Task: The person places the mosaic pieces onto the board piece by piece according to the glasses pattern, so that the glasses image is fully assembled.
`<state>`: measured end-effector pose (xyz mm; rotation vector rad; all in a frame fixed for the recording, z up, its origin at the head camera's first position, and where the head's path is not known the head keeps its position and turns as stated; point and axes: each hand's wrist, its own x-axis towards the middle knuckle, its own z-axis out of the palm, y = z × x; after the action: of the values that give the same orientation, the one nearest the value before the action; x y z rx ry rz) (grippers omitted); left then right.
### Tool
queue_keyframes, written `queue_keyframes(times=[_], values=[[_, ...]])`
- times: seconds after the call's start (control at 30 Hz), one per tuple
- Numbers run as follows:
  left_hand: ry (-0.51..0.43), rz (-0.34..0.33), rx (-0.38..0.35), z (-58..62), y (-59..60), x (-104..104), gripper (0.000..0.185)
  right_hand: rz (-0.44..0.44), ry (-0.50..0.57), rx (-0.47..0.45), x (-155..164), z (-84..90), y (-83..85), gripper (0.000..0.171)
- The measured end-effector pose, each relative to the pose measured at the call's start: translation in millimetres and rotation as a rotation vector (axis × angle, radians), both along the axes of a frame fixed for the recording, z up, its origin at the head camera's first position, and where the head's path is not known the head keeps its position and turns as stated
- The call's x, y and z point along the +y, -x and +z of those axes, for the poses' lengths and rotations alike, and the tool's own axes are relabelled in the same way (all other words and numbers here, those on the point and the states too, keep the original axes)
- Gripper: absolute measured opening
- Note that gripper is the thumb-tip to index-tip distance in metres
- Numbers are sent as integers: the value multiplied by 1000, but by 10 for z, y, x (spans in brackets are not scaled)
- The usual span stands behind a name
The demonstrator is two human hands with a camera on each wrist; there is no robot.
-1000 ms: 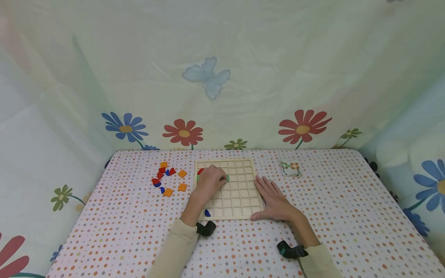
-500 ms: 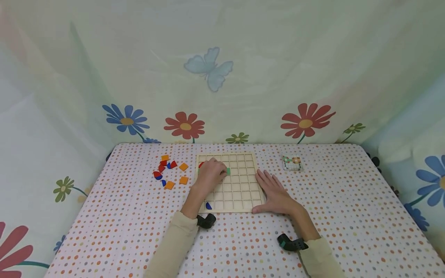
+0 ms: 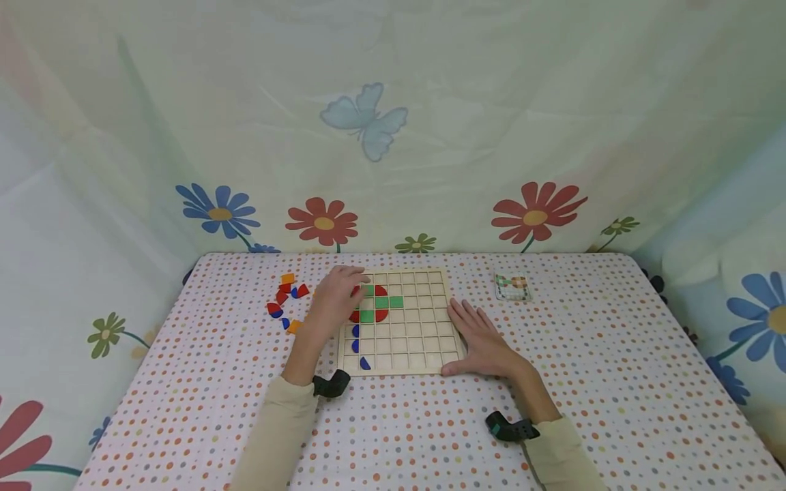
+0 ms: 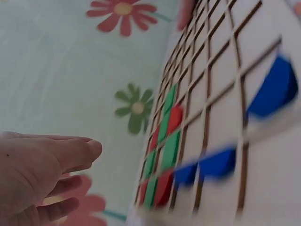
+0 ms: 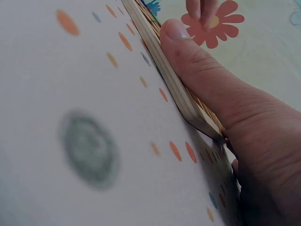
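A wooden grid board (image 3: pixel 419 342) lies on the dotted tablecloth. In its upper left cells, red and green pieces (image 3: pixel 376 304) form a small cluster, and blue pieces (image 3: pixel 356 338) sit in the left column below it. My left hand (image 3: pixel 335 296) hovers over the board's upper left edge. Its fingers are relaxed and hold nothing, as the left wrist view shows (image 4: pixel 47 165). My right hand (image 3: pixel 482 339) lies flat against the board's right side. Its thumb (image 5: pixel 188 52) presses on the board's near edge (image 5: pixel 174 89).
Loose orange, red and blue pieces (image 3: pixel 284 300) lie on the cloth left of the board. A small picture card (image 3: pixel 512 286) sits at the back right. A flowered sheet walls in the table on three sides.
My left hand has moved left, from the board's upper middle to its left edge, uncovering the red and green pieces and the blue ones below. My right hand has stayed in place.
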<state>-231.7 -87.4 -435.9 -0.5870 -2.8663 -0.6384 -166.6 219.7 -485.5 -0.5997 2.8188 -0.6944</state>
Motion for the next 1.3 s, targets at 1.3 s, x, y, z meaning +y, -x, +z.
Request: queue_keyframes(times=[1.3], values=[[92, 246, -331, -94, -150, -1453, 34, -17, -7, -10, -17, 23, -2, 130]])
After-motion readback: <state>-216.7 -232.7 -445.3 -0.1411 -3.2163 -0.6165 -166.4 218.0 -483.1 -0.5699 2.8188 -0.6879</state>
